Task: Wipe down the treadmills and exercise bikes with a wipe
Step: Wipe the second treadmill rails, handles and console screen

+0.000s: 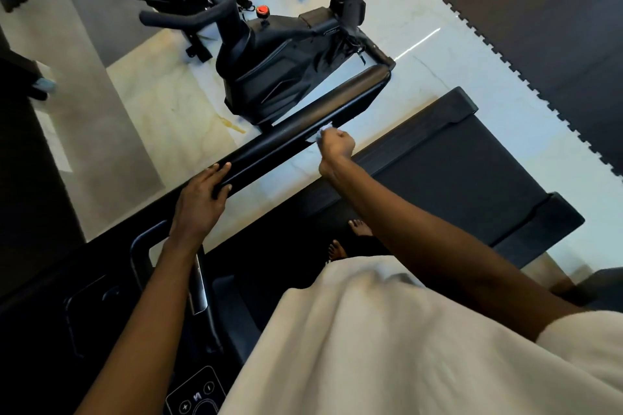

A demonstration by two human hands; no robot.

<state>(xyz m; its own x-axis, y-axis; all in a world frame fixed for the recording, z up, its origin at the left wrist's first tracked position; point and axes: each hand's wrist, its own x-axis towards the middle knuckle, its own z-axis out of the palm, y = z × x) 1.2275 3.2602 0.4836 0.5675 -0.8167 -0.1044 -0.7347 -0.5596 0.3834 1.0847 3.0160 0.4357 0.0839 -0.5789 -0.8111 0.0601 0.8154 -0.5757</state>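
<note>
I stand on a black treadmill; its belt (465, 172) stretches off to the right. Its long black padded handrail (303, 125) runs diagonally across the middle of the view. My right hand (337, 145) is fisted around a crumpled white wipe (320, 133) and presses it against the side of the rail. My left hand (202, 199) grips the near end of the same rail, fingers wrapped over its top. A black exercise bike (279, 61) with a red knob (262, 11) stands just beyond the rail.
The treadmill console (195, 394) with buttons sits at the bottom left, with a curved metal grip (141, 246) beside it. Glossy marble floor (151, 104) lies under the bike. Dark interlocking foam mats (539, 27) cover the upper right. My bare feet (350, 236) rest on the deck.
</note>
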